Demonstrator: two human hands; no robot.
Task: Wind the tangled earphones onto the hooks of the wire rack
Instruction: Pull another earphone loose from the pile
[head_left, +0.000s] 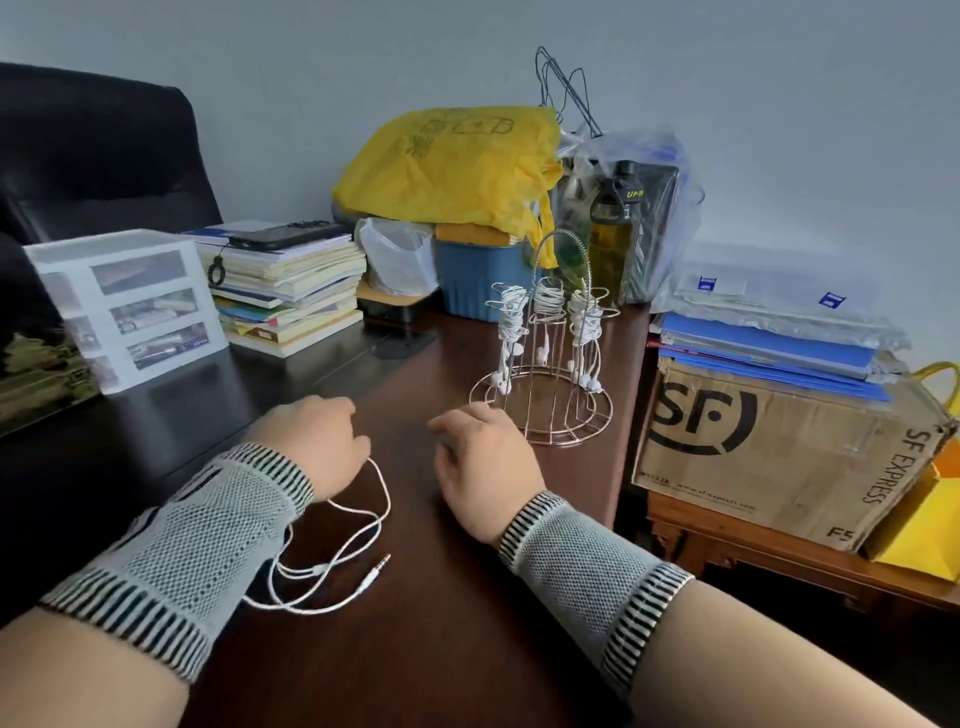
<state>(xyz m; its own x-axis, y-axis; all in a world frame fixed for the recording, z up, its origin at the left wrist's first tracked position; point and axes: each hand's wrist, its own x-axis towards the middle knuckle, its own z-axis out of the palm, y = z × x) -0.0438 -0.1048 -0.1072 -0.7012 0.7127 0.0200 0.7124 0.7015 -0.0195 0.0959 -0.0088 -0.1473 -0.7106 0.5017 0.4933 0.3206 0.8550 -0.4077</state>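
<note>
A rose-gold wire rack (543, 410) stands on the dark wooden desk, right of centre. Three white earphones (550, 301) are wound on its upper hooks, their earbuds hanging down toward the base ring. Another white earphone cable (363, 535) lies loose on the desk in front of me, its jack plug at the lower right of the loop. My left hand (311, 441) holds one end of this cable, fingers curled down over it. My right hand (480, 460) hovers just in front of the rack's base, fingers loosely bent, holding nothing that I can see.
A clear drawer unit (130, 301) and a book stack (291, 291) with a phone on top stand at the back left. Behind the rack are a blue bin (478, 280), a yellow bag (447, 166) and bottles. A cardboard box (779, 452) sits right of the desk's edge.
</note>
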